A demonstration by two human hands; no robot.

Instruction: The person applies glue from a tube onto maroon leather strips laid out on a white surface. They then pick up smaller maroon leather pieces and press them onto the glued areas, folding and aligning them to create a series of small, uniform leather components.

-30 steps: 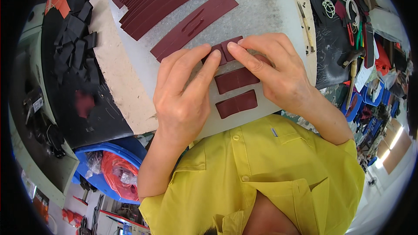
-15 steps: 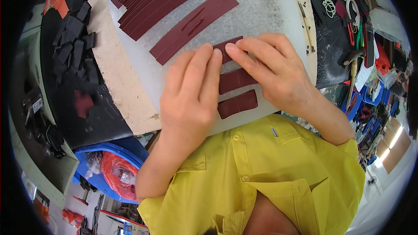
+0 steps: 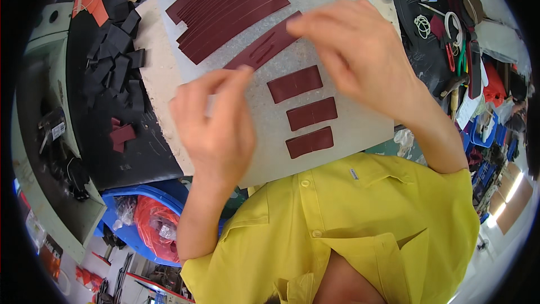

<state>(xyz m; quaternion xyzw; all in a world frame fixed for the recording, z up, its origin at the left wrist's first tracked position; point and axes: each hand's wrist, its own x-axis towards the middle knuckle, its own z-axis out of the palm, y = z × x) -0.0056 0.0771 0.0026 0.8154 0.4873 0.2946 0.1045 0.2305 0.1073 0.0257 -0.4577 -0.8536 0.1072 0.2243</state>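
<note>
A long maroon leather strip (image 3: 270, 42) with two short slots lies slantwise across the pale board. My left hand (image 3: 214, 121), somewhat blurred, has its thumb and finger closed on the strip's lower left end. At the upper right end, the fingertips of my right hand (image 3: 360, 50) pinch the strip. Between my hands and my body lie three short maroon pieces in a column: a far piece (image 3: 295, 83), a middle piece (image 3: 312, 114) and a near piece (image 3: 310, 142). Beyond the strip, several more maroon strips (image 3: 230, 14) overlap in a fanned stack.
The pale board (image 3: 360, 126) rests on a beige sheet (image 3: 160, 84). Black pieces (image 3: 115, 56) are heaped at the left, with maroon scraps (image 3: 121, 134) nearer. A blue tub (image 3: 109, 194) holding bags stands below. Cords and hand tools (image 3: 453, 34) lie at the right.
Both hands have left the far short piece, which now lies flat. They have moved out to the two ends of the slotted strip. The whole view has shifted slightly.
</note>
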